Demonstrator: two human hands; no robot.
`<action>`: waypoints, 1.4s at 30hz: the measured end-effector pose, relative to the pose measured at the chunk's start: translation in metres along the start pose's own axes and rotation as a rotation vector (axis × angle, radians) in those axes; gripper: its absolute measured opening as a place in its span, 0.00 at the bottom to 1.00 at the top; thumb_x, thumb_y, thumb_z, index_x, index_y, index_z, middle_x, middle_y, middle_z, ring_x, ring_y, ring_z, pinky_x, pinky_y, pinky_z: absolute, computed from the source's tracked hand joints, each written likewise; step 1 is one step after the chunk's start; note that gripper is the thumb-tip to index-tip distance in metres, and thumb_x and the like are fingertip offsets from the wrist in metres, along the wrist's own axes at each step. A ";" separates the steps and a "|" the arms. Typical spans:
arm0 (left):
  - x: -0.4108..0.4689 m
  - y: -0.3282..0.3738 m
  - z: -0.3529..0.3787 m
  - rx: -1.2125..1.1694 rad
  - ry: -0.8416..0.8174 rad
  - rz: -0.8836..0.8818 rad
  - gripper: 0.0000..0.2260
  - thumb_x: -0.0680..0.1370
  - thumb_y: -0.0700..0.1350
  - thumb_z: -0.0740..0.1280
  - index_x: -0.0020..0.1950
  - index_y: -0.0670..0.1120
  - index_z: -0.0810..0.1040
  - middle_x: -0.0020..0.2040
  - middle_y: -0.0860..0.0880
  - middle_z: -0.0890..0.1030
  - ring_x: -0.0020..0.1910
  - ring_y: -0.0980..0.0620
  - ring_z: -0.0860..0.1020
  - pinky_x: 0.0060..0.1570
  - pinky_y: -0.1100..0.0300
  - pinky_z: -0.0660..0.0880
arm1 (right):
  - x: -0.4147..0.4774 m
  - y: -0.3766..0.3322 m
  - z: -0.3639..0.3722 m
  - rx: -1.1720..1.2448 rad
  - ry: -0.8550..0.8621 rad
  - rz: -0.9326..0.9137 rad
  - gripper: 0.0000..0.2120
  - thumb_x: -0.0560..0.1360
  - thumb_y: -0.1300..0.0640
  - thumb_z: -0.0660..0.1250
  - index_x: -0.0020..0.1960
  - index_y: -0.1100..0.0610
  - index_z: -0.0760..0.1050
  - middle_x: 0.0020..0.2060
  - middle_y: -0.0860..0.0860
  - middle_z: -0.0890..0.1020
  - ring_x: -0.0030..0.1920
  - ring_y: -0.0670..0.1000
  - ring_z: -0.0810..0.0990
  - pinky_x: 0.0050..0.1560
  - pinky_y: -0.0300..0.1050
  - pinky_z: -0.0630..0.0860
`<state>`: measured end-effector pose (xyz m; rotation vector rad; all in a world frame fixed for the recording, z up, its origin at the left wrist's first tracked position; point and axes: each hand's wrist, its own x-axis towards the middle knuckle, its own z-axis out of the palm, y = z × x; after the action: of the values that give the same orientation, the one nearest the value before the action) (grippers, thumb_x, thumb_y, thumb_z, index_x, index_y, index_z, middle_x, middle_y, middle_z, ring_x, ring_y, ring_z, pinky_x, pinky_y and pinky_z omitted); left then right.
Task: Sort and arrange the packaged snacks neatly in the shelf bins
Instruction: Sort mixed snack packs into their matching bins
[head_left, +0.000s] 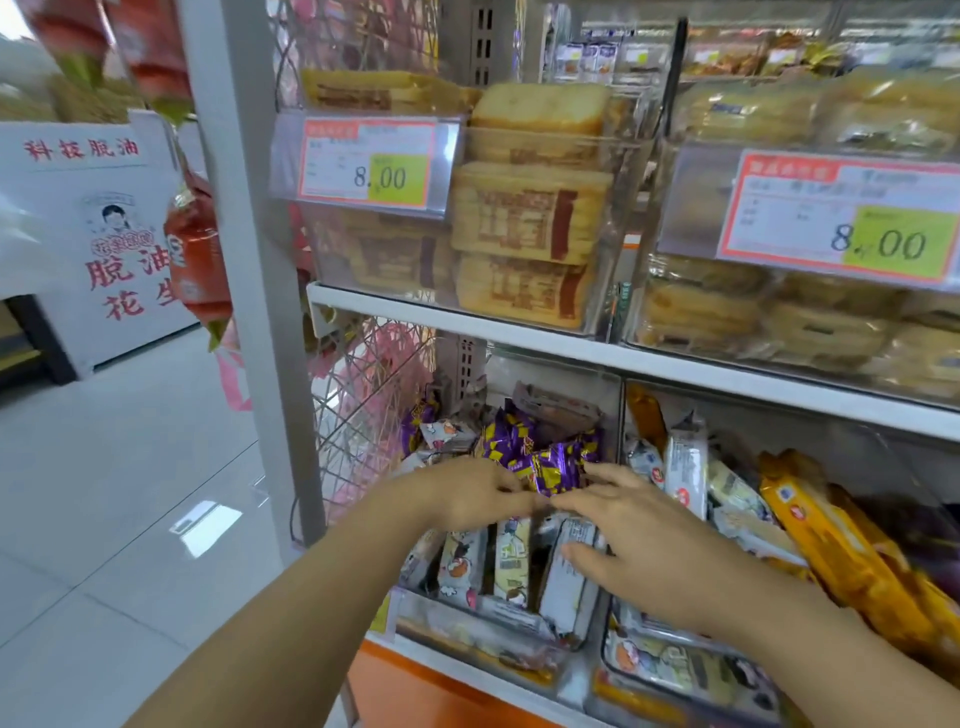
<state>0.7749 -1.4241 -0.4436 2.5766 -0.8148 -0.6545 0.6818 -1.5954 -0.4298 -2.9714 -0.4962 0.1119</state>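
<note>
Left hand (467, 496) curls by shiny purple foil packets (545, 462), grip unclear; right hand (644, 540) flat, empty. Nudged heap could spill.

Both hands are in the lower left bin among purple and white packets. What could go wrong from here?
1. The purple packets lie in a loose heap behind the upright white packets. The left hand or right hand might tip some forward and mix the kinds.
2. The yellow packs in the next bin lean close beside the right arm, which might nudge them askew.
</note>
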 end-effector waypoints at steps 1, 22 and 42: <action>-0.004 -0.003 0.001 0.021 -0.008 0.014 0.19 0.81 0.59 0.55 0.46 0.47 0.76 0.41 0.46 0.75 0.45 0.45 0.73 0.47 0.55 0.68 | 0.000 0.001 -0.001 0.020 -0.004 0.003 0.23 0.80 0.43 0.55 0.73 0.45 0.60 0.71 0.44 0.65 0.74 0.44 0.50 0.72 0.46 0.55; 0.066 0.003 -0.009 0.114 0.125 0.121 0.33 0.71 0.55 0.73 0.73 0.54 0.64 0.70 0.47 0.68 0.66 0.45 0.69 0.62 0.53 0.70 | -0.005 0.031 -0.016 0.105 0.276 0.112 0.19 0.76 0.44 0.62 0.66 0.44 0.70 0.63 0.41 0.72 0.64 0.43 0.68 0.63 0.38 0.67; 0.065 -0.013 -0.008 0.298 0.273 0.174 0.11 0.78 0.47 0.66 0.57 0.44 0.73 0.56 0.46 0.68 0.47 0.47 0.70 0.44 0.61 0.65 | -0.003 0.044 -0.019 0.259 0.106 0.144 0.21 0.77 0.41 0.60 0.68 0.44 0.66 0.67 0.43 0.69 0.65 0.44 0.68 0.63 0.40 0.67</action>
<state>0.8318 -1.4524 -0.4637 2.7285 -1.0940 -0.1313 0.6952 -1.6394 -0.4173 -2.7377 -0.2342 0.0288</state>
